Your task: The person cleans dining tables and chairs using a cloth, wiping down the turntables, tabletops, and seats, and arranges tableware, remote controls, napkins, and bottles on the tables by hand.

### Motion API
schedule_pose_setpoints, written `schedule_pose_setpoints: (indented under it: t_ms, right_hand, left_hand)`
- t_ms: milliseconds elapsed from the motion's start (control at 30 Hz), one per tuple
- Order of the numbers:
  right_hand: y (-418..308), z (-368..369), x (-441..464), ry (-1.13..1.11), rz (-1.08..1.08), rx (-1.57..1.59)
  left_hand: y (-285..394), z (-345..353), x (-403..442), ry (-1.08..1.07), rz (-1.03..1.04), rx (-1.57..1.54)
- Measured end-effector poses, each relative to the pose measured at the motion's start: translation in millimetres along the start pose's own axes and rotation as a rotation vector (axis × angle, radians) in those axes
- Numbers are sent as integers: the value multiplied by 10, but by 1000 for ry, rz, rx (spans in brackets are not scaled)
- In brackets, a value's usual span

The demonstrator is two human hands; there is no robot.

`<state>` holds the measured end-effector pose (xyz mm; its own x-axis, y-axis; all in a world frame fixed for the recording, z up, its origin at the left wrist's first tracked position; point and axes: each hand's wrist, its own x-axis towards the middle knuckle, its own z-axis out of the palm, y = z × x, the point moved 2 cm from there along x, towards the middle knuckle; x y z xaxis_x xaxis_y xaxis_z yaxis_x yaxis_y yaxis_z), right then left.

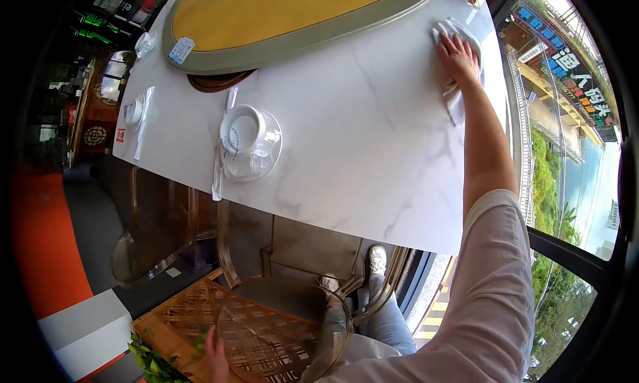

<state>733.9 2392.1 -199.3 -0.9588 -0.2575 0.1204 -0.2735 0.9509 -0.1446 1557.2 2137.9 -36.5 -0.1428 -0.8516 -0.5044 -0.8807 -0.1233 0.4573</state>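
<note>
My right hand presses a white cloth onto the marble-patterned table, near its right edge by the window. The fingers lie over the cloth, and part of it hangs out below the palm. Low in the view, my left hand is at the left rim of a chair's clear oval back. Its fingers appear closed on that rim; part of the hand is cut off by the frame's lower edge.
A yellow-topped turntable with a grey rim stands on the table. Wrapped tableware sits near the front edge, a wrapped chopstick packet beside it. Another setting is further left. A woven wooden panel and leaves are below.
</note>
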Motion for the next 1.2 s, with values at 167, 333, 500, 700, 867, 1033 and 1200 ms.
schedule_pose_setpoints:
  t_ms: [167, 333, 500, 700, 867, 1033, 1200]
  right_hand:
    - [689, -102, -61, 7, 296, -44]
    - [423, 7, 1, 82, 33, -86]
    - [303, 37, 392, 35, -113, -75]
    - [916, 89, 622, 98, 297, -75]
    - [943, 9, 495, 140, 529, 48]
    - [962, -64, 130, 77, 634, 132]
    - [861, -196, -453, 36, 604, 93]
  left_hand:
    - [75, 68, -23, -71, -68, -66]
    - [-329, -82, 162, -38, -112, -68]
    - [-2, 44, 105, 2, -302, -55]
    - [62, 15, -28, -20, -345, -120]
    - [-50, -33, -6, -38, -223, -55]
    - [40, -22, -63, -74, -202, -18]
    - [-214, -14, 28, -75, -10, -119]
